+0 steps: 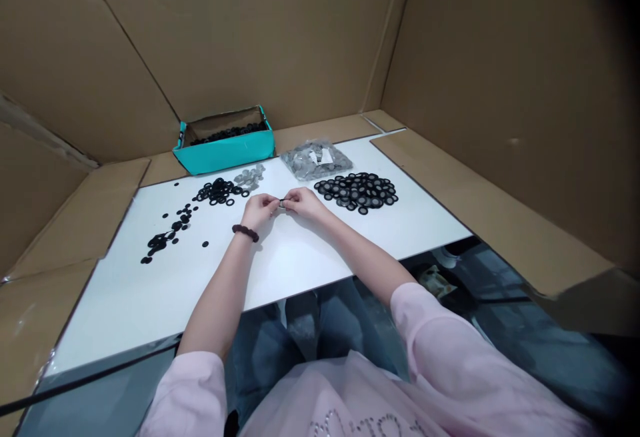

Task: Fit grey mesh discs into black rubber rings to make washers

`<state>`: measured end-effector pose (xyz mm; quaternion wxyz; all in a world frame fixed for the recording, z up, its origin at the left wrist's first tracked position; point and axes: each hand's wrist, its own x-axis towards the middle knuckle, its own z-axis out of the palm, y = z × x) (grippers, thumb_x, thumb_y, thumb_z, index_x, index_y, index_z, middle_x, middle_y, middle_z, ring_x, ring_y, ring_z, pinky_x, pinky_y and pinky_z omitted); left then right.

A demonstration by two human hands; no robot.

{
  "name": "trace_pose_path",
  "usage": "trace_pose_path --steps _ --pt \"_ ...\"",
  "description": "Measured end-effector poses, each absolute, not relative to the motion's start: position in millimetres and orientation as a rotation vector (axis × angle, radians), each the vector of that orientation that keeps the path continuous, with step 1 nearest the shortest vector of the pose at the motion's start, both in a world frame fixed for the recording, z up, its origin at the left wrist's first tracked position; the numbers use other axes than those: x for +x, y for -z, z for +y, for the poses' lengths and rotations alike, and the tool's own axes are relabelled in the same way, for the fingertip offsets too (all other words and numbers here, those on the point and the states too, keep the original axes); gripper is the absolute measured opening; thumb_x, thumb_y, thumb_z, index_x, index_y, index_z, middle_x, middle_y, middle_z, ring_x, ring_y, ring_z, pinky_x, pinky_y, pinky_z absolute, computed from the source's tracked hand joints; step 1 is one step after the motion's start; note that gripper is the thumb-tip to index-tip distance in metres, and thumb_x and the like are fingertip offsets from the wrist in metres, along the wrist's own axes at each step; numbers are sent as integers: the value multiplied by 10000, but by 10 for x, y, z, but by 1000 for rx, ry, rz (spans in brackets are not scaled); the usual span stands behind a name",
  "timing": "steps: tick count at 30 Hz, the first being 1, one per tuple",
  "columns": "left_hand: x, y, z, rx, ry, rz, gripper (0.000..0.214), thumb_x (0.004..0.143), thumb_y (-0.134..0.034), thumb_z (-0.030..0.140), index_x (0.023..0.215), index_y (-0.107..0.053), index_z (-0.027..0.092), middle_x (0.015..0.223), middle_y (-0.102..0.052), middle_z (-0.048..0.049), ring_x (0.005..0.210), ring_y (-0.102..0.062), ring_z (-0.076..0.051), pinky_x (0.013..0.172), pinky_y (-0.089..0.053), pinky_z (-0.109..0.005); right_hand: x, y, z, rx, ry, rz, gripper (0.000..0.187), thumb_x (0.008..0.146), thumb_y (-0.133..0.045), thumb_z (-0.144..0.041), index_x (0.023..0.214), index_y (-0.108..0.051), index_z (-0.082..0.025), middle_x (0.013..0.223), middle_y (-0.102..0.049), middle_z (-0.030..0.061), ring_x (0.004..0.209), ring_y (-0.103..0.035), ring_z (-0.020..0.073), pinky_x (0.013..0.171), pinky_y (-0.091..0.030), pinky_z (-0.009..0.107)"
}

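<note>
My left hand (pixel 259 210) and my right hand (pixel 303 201) meet over the middle of the white tabletop (pixel 300 264), fingers pinched together on a small ring-and-disc piece (pixel 282 204) held between them. A dark bead bracelet (pixel 245 232) circles my left wrist. Loose black rubber rings (pixel 219 191) lie just beyond my left hand, with more scattered black rings (pixel 165 236) to the left. A pile of rings fitted with grey mesh discs (pixel 357 191) lies right of my right hand.
A teal box (pixel 225 150) holding black rings stands at the back. Small grey mesh discs (pixel 251 176) lie near it, and a clear bag of discs (pixel 314 158) sits behind the right pile. Cardboard walls (pixel 280 37) enclose the table.
</note>
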<state>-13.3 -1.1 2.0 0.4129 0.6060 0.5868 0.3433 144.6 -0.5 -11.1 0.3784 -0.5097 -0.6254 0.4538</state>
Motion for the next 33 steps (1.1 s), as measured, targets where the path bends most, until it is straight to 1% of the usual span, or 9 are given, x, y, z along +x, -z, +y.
trace_pose_path --steps 2,5,10,15,18,23,28,30,33 --pt "-112 -26 -25 1452 -880 1469 133 671 -657 264 683 -655 131 585 -647 -19 486 -537 -105 522 -467 -243 1452 77 -12 -1326 -1134 -1586 100 737 -615 -80 645 -631 -115 527 -589 -10 463 -496 73 513 -377 190" --pt "-55 -21 -46 1332 -947 1467 124 672 -663 241 697 -649 121 611 -664 -40 560 -607 -133 535 -484 -241 1408 67 -21 -1336 -1160 -1485 101 731 -628 -74 638 -634 -115 521 -594 -6 461 -512 81 522 -408 196" --pt "-8 -40 -71 1306 -1049 1443 149 678 -639 180 794 -693 103 644 -684 -53 608 -642 -145 578 -507 -247 1309 77 -34 -1289 -1441 -1127 210 799 -607 -50 601 -580 -116 476 -579 -2 397 -507 81 446 -447 191" --pt "-65 -43 -49 1384 -1037 1340 215 681 -608 154 848 -738 115 750 -723 -63 622 -628 -133 654 -518 -271 1331 -7 -60 -1202 -1696 -1019 220 833 -567 19 644 -603 -87 557 -650 50 479 -609 99 526 -534 198" --pt "-98 -13 -13 1448 -1016 1383 234 676 -607 158 872 -730 122 696 -701 -43 623 -619 -134 660 -512 -271 1354 -33 -74 -1206 -1737 -1059 206 853 -564 -7 670 -587 -99 562 -659 54 493 -626 114 512 -536 209" --pt "-127 6 19 1555 -949 1402 293 641 -635 178 923 -699 132 633 -658 -11 631 -621 -144 684 -510 -283 1382 20 -51 -1255 -1574 -1247 187 833 -585 -26 667 -576 -111 502 -617 14 426 -540 75 430 -430 157" --pt "-131 4 24 1582 -906 1395 189 663 -646 244 808 -711 140 691 -697 -51 676 -639 -163 704 -510 -294 1415 87 -19 -1254 -1376 -1480 141 781 -617 -77 650 -581 -115 423 -523 -36 391 -437 58 422 -323 162" --pt "-133 13 27 1593 -893 1433 142 660 -659 257 738 -703 147 664 -693 -53 661 -637 -168 697 -509 -296 1417 99 -16 -1279 -1297 -1571 118 772 -616 -107 655 -598 -117 423 -509 -43 406 -432 65 446 -319 174" --pt "-133 29 23 1618 -871 1517 89 650 -667 241 666 -683 155 593 -666 -39 632 -625 -169 680 -502 -289 1419 97 -20 -1343 -1150 -1659 88 761 -607 -112 679 -639 -115 513 -579 -21 493 -504 86 528 -376 192"
